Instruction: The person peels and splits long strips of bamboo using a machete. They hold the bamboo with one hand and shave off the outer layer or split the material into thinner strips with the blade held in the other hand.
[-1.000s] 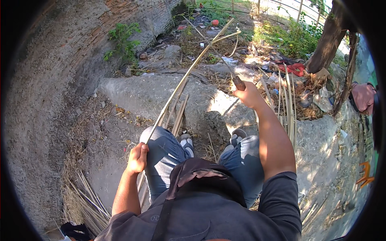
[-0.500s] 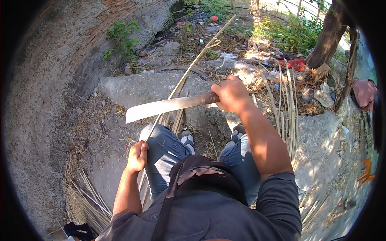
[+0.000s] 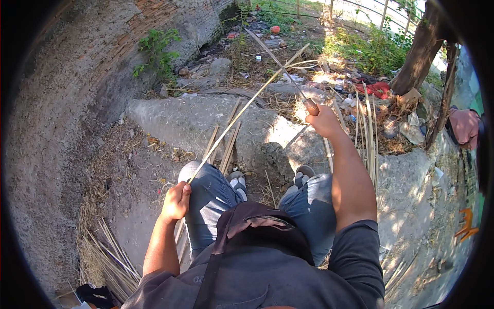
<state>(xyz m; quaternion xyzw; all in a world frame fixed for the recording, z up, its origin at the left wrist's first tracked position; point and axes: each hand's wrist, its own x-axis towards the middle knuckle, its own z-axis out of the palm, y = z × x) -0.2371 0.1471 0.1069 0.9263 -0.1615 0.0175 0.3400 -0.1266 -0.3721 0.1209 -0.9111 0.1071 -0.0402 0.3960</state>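
My left hand is closed around the lower end of a long, pale strip of split bamboo, beside my left knee. The strip slants up and away to the right, with a thin curled shaving near its far end. My right hand is wrapped round the brown handle of a machete. Its blade points far and to the left, seen nearly edge-on. In the picture the blade crosses the strip near the far end; whether they touch I cannot tell.
Bamboo strips lie between my feet, at the right and at the lower left. A concrete slab lies ahead. A rough wall rises on the left; a tree trunk stands far right. Litter and plants lie beyond.
The machete has swung from lying across the strip near my left knee to pointing away near the strip's far end. My right hand moved slightly right and nearer. My left hand stayed put.
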